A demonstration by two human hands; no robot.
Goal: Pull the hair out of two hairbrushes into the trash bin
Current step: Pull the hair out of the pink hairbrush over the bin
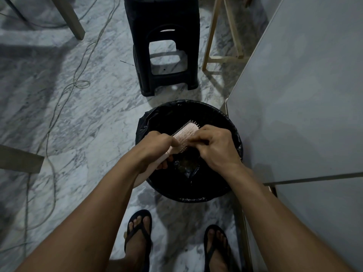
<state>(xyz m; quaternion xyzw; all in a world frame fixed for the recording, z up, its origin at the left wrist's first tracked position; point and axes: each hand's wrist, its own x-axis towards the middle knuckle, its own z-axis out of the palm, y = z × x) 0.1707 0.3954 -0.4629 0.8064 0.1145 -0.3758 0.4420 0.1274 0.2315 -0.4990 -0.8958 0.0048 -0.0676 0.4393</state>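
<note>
Both forearms reach fwd and converge, bare to the elbow. Left hand (155, 148) curled in a fist, knuckles up, thumb side twd the right. Right hand (214, 148) back up, wrist bent, fingers (198, 142) bunched in a pinch pointing left, nearly touching the left knuckles. Feet in flip-flops below.

Floor (82, 118): grey-white veined marble, dimly lit, with soft shadows. A thin cable (64, 89) runs across it in loose loops on the left. A black plastic stool (165, 46) stands upright at centre. Pale wooden frame legs (213, 34) stand just beside the stool. A grey flat panel (306, 91) fills the right side. A wooden leg (72, 18) enters at upper left.
</note>
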